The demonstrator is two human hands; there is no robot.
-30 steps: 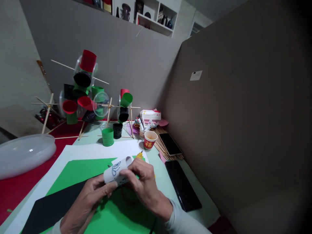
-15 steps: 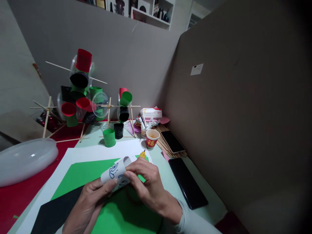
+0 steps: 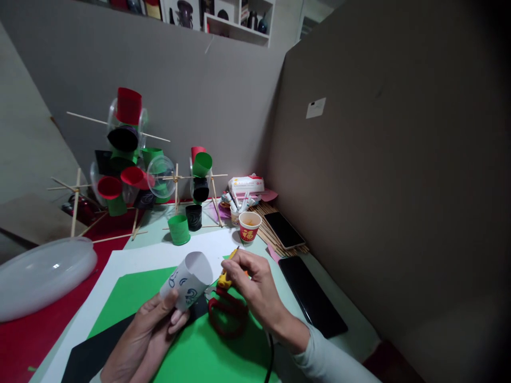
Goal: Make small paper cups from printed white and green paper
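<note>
My left hand (image 3: 147,330) is closed around a rolled white paper tube (image 3: 187,279) with blue drawings, held tilted above a green sheet (image 3: 131,292). My right hand (image 3: 251,287) has left the tube; its fingers pinch a yellow tool (image 3: 224,277) lying on the green sheet, with a black cord (image 3: 271,356) running below my wrist. Red-handled scissors (image 3: 227,319) lie just under that hand. A black sheet (image 3: 91,356) and a white sheet (image 3: 131,258) lie under the green one.
A stick frame carrying red, green and black paper cups (image 3: 128,154) stands at the back left. Green (image 3: 178,230) and black (image 3: 194,216) cups, a red paper cup (image 3: 249,226), two phones (image 3: 311,295) (image 3: 284,229), a clear plastic lid (image 3: 40,274) and a cardboard partition (image 3: 379,186) surround the sheets.
My right hand let go of the paper tube and moved right onto the yellow tool. The left hand now holds the tube alone, turned more open-end up. The scissors came into view.
</note>
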